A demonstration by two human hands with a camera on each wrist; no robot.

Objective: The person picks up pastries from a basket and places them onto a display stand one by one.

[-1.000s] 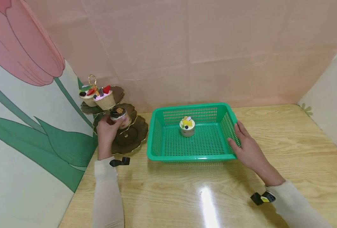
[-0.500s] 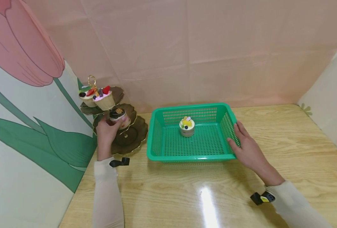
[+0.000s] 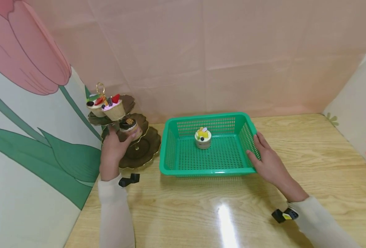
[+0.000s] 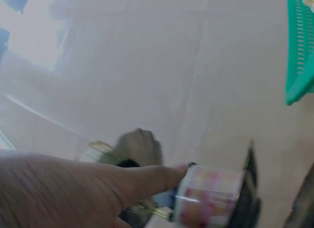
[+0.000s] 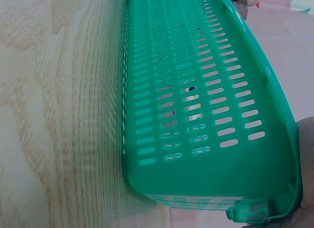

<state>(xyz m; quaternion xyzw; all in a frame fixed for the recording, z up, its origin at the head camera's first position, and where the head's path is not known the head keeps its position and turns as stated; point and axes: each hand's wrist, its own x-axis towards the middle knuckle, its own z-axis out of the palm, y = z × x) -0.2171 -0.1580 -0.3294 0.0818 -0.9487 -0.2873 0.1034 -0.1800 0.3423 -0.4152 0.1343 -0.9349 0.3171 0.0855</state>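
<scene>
On the middle tier of a three-tier brown dessert stand [image 3: 138, 155] sits a dessert cup [image 3: 131, 128] with a dark chocolate top and a biscuit. My left hand [image 3: 112, 150] is at this cup's near left side, thumb and fingers spread apart. In the left wrist view, the thumb's tip meets the edge of the clear-sided cup [image 4: 208, 196]. The right hand [image 3: 269, 162] grips the right rim of a green plastic basket [image 3: 207, 171], thumb over the inside. A small cream cup [image 3: 203, 138] topped with yellow fruit and a blueberry stands inside the basket.
Two fruit-topped cupcakes, one with pink cream [image 3: 114, 109] and one with white cream [image 3: 95, 107], fill the stand's top tier, below its gold ring handle [image 3: 100, 89]. A pink backdrop [image 3: 201, 69] rises behind the wooden table [image 3: 183, 210].
The left hand has loosened from the chocolate-topped cup and drawn slightly back toward me and left, the cup staying on the middle tier. The right hand and basket have not moved.
</scene>
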